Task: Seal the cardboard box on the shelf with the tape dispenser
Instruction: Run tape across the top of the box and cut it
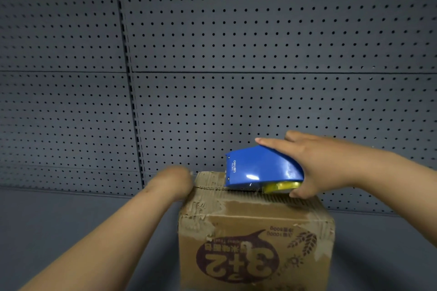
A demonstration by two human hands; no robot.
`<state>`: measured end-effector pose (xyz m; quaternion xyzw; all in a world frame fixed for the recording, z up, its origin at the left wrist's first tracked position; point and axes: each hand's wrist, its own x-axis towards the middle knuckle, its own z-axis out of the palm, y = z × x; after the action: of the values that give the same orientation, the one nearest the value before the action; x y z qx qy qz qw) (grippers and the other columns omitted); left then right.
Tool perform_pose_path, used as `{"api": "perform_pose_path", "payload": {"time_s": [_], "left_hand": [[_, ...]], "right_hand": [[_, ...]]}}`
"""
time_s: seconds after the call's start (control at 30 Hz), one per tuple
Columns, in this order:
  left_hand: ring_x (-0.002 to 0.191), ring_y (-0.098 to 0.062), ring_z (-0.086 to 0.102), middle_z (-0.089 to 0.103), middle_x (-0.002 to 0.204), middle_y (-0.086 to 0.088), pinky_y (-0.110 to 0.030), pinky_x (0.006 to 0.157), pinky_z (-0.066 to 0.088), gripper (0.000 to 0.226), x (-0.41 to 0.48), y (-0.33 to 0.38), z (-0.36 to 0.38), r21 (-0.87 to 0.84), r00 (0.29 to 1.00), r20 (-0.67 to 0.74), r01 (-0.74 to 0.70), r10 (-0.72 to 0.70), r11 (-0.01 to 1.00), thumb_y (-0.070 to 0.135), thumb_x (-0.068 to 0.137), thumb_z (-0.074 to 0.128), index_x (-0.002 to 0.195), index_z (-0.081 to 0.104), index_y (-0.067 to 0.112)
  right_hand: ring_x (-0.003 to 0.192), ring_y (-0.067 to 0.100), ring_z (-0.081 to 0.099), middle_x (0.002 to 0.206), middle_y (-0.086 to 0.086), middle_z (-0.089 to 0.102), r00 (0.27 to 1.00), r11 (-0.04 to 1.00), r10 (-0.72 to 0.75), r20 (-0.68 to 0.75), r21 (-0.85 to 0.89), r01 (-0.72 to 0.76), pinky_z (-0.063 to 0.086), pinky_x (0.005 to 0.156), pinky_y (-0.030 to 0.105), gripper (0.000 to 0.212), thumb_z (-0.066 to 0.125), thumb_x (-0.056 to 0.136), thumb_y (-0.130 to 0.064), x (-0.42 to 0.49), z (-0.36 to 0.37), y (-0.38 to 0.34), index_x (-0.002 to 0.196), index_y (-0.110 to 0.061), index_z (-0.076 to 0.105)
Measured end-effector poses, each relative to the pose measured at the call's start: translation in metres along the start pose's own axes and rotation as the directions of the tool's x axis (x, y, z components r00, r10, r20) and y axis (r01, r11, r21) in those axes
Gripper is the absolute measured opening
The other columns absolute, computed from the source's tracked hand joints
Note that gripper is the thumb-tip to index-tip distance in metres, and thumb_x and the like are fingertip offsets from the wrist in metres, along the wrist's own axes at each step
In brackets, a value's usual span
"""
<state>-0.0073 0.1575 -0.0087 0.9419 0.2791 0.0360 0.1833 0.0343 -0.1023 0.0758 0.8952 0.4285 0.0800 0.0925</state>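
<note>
A worn brown cardboard box [255, 238] with an upside-down "3+2" print stands on the grey shelf, its top flaps closed. On the box's top, near the far edge, rests a blue tape dispenser [260, 168] with a yellowish tape roll showing underneath. My right hand [314, 163] grips the dispenser from the right, fingers over its top and thumb under the roll. My left hand [175, 182] is blurred and pressed against the box's upper left far corner; its fingers are hidden.
A grey pegboard back wall [236, 54] rises right behind the box, with a vertical slotted upright [132, 101] to the left. The grey shelf surface [71, 215] extends to the left and right of the box.
</note>
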Motion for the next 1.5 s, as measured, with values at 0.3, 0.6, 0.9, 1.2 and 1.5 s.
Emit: {"api": "perform_pose_path", "payload": {"time_s": [0.3, 0.6, 0.9, 1.2, 1.5], "left_hand": [[0.147, -0.030, -0.004, -0.003, 0.161, -0.003, -0.046, 0.119, 0.002, 0.053, 0.007, 0.030, 0.033, 0.078, 0.932, 0.201, -0.322, 0.302, 0.944, 0.042, 0.099, 0.011, 0.150, 0.003, 0.031], [0.147, -0.027, -0.009, -0.011, 0.160, -0.004, -0.044, 0.120, 0.003, 0.058, 0.006, 0.026, 0.042, 0.219, 0.929, 0.231, -0.340, 0.290, 0.915, 0.045, 0.097, 0.014, 0.150, -0.004, 0.029], [0.148, -0.024, -0.005, -0.006, 0.160, 0.001, -0.040, 0.119, 0.002, 0.055, -0.006, 0.033, 0.034, 0.191, 0.944, 0.205, -0.297, 0.258, 0.936, 0.046, 0.097, 0.004, 0.150, -0.001, 0.034], [0.148, -0.021, -0.003, -0.004, 0.160, 0.005, -0.039, 0.120, 0.001, 0.057, -0.008, 0.034, 0.032, 0.178, 0.952, 0.201, -0.266, 0.229, 0.947, 0.051, 0.096, 0.009, 0.150, 0.002, 0.034], [0.148, -0.020, -0.001, -0.005, 0.161, 0.004, -0.039, 0.120, 0.003, 0.059, -0.007, 0.035, 0.033, 0.265, 0.959, 0.197, -0.253, 0.204, 0.930, 0.052, 0.096, 0.010, 0.150, -0.002, 0.033]], "right_hand": [[0.084, 0.005, 0.044, 0.105, -0.010, 0.033, 0.988, 0.983, -0.139, -0.072, 0.109, 0.147, 0.039, 0.062, 0.018, 0.072, 0.063, 0.072, -0.050, 0.005, 0.004, 0.011, 0.126, -0.062, 0.016], [0.089, 0.004, 0.047, 0.109, -0.016, 0.025, 0.975, 0.958, -0.191, -0.110, 0.198, 0.210, 0.051, 0.073, 0.027, 0.084, 0.061, 0.075, -0.028, 0.004, 0.025, 0.022, 0.118, -0.075, 0.006], [0.079, 0.001, 0.041, 0.096, -0.017, 0.024, 0.969, 0.963, -0.232, -0.082, 0.122, 0.241, 0.047, 0.068, 0.024, 0.090, 0.062, 0.072, -0.036, -0.005, 0.027, 0.048, 0.120, -0.073, -0.004], [0.085, -0.004, 0.040, 0.095, -0.028, 0.023, 0.968, 0.963, -0.235, -0.086, 0.115, 0.244, 0.038, 0.067, 0.011, 0.092, 0.066, 0.070, -0.047, -0.019, 0.030, 0.093, 0.119, -0.074, -0.007], [0.094, 0.005, 0.049, 0.107, -0.020, 0.036, 0.995, 0.958, -0.096, -0.031, 0.269, 0.101, 0.047, 0.080, 0.024, 0.093, 0.065, 0.059, -0.057, -0.060, 0.079, 0.149, 0.127, -0.067, 0.001]]}}
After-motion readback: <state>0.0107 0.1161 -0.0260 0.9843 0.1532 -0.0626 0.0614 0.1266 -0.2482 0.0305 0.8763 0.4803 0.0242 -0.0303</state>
